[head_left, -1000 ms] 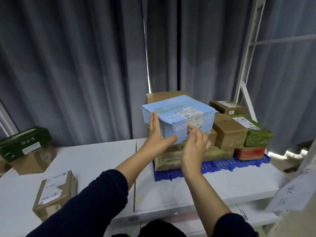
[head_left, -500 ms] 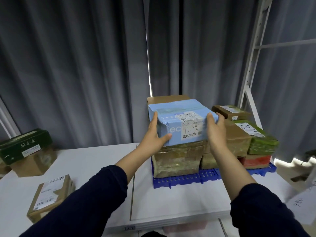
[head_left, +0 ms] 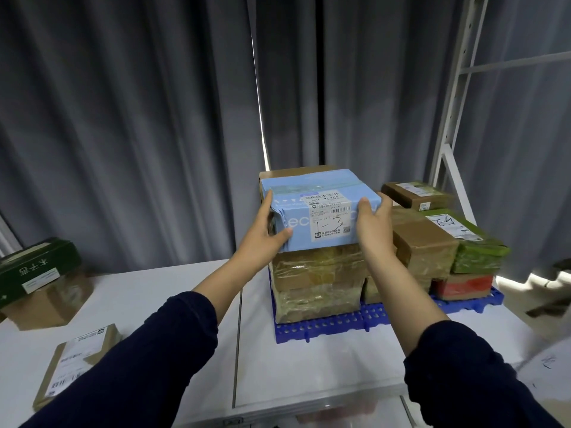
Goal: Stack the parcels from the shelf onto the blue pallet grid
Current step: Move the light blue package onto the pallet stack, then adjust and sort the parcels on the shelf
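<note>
Light-blue parcel (head_left: 318, 211): label marked "1-3" on the near face; sits on top of a tape-wrapped brown parcel (head_left: 318, 273) at the left end of the blue pallet grid (head_left: 324, 325).
Left hand (head_left: 262, 239): grasps the parcel's left end, thumb under the lower front edge.
Right hand (head_left: 375, 223): grasps the right end, thumb on the front face.
Also on the grid, to the right: brown box (head_left: 426, 245), green parcel (head_left: 475, 245), red parcel (head_left: 463, 285), small brown box (head_left: 414, 196) behind.
White table (head_left: 185, 304), left part: dark green box (head_left: 34, 270), flat labelled parcel (head_left: 77, 359).
</note>
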